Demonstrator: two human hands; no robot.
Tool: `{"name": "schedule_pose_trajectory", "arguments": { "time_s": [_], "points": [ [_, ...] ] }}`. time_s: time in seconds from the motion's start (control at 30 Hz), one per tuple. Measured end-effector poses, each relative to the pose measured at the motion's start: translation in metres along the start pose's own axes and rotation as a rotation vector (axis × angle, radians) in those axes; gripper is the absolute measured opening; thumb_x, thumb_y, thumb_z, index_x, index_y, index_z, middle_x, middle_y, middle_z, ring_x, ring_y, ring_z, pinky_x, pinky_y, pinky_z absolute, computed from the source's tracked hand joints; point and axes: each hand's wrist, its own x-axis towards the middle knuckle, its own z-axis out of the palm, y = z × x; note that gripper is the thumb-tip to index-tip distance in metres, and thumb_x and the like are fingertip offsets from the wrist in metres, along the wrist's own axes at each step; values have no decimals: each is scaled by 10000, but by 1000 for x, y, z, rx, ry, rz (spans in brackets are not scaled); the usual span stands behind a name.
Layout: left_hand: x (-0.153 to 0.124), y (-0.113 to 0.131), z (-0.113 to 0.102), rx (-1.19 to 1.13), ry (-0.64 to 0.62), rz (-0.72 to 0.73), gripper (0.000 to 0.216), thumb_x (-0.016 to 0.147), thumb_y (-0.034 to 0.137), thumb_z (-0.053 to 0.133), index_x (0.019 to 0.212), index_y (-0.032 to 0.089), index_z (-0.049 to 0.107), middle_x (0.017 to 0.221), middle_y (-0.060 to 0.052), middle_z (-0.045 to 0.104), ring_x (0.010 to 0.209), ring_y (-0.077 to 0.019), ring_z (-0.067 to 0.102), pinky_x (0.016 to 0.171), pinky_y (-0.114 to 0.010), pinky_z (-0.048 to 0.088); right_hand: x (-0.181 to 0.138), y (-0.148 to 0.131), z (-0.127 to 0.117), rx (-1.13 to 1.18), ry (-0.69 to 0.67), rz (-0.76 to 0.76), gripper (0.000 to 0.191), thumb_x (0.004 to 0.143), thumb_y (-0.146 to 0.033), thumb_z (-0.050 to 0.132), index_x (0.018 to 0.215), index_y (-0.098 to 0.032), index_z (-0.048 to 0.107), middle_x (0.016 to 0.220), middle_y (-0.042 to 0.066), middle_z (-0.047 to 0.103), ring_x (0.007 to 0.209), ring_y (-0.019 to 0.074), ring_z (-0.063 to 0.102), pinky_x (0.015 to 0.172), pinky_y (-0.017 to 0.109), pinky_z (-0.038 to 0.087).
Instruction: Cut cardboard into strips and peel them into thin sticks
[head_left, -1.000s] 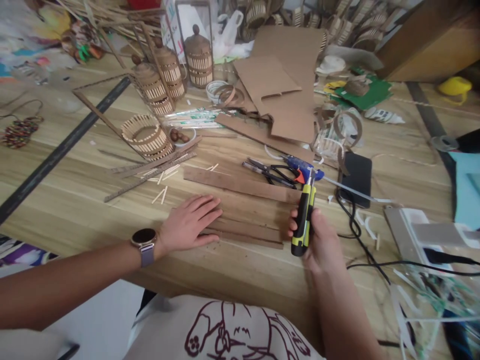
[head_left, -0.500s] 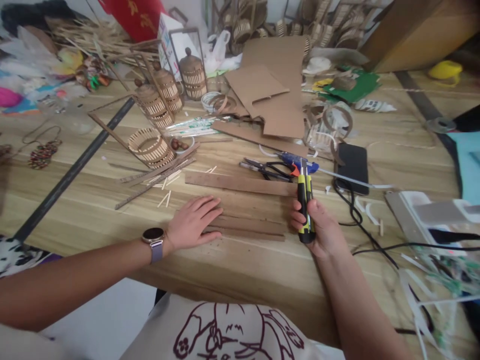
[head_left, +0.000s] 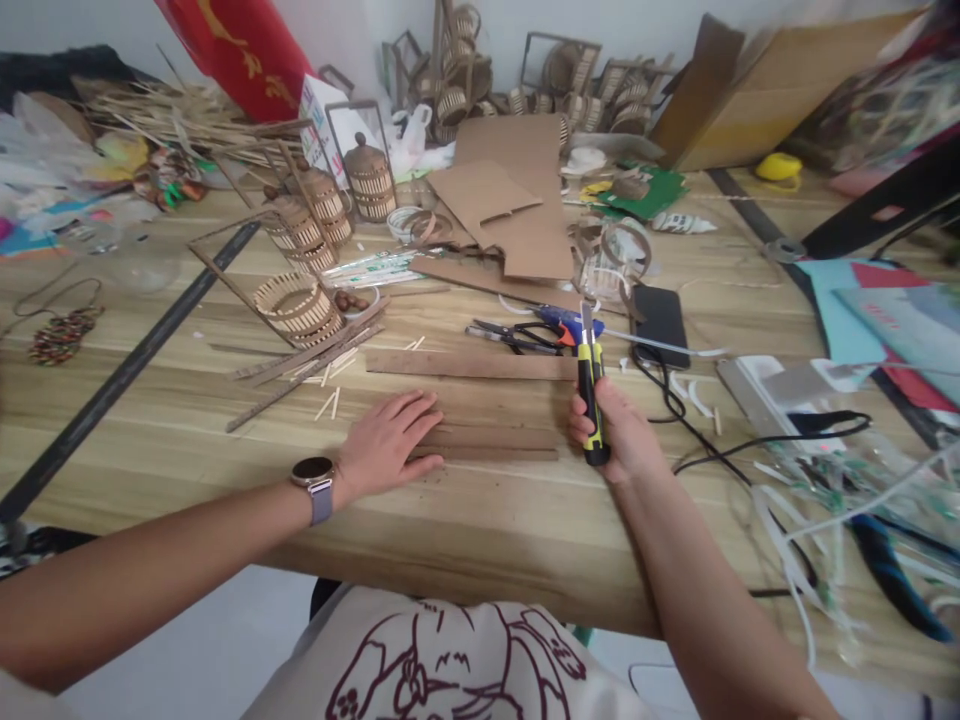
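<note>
My left hand [head_left: 390, 440] lies flat with fingers spread, its fingertips over the left end of some thin brown cardboard strips [head_left: 495, 439]. In my right hand [head_left: 611, 425] is a yellow and black utility knife [head_left: 590, 400], held upright with its blade end pointing away from me. A longer brown strip [head_left: 465, 366] lies just beyond both hands. Behind the knife are black-handled scissors [head_left: 517, 338] and a blue glue gun [head_left: 562, 320], partly hidden by the knife.
A small slatted basket [head_left: 296, 310] and several lidded ones [head_left: 369, 180] stand at the back left. Cardboard sheets [head_left: 517, 150] lie at the back middle. To the right are a black phone [head_left: 660, 325], a white power strip [head_left: 772, 390] and black cables.
The view has tilted up and swung right, showing more of the back and right side. My left hand stays flat on the strips; my right hand still grips the knife.
</note>
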Motion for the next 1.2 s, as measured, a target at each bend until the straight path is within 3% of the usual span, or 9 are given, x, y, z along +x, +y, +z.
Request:
{"name": "schedule_pose_trajectory", "arguments": {
  "time_s": [0.7, 1.0, 1.2],
  "points": [
    [-2, 0, 5, -4, 45, -14, 540, 958, 522, 503, 1269, 97, 625, 1386, -181, 573, 1268, -344, 502, 1059, -512, 442, -18, 13, 15, -126, -1, -69, 526, 649, -631, 805, 773, -217, 505, 573, -76, 585, 383, 50, 443, 325, 157, 364],
    [-3, -1, 8, 4, 77, 4, 544, 972, 521, 476, 1267, 88, 624, 1374, -184, 580, 1271, -345, 499, 1054, -514, 447, -44, 15, 7, -259, 39, -33, 543, 663, -677, 760, 792, -223, 491, 573, -72, 568, 384, 57, 429, 338, 169, 362],
    [-4, -4, 12, 4, 74, 20, 587, 994, 545, 401, 1285, 84, 620, 1394, -190, 564, 1285, -345, 484, 1061, -512, 434, -67, 12, -7, -468, 49, 11, 519, 734, -702, 673, 814, -207, 541, 620, -19, 623, 420, 95, 497, 380, 214, 398]
  ]
}}
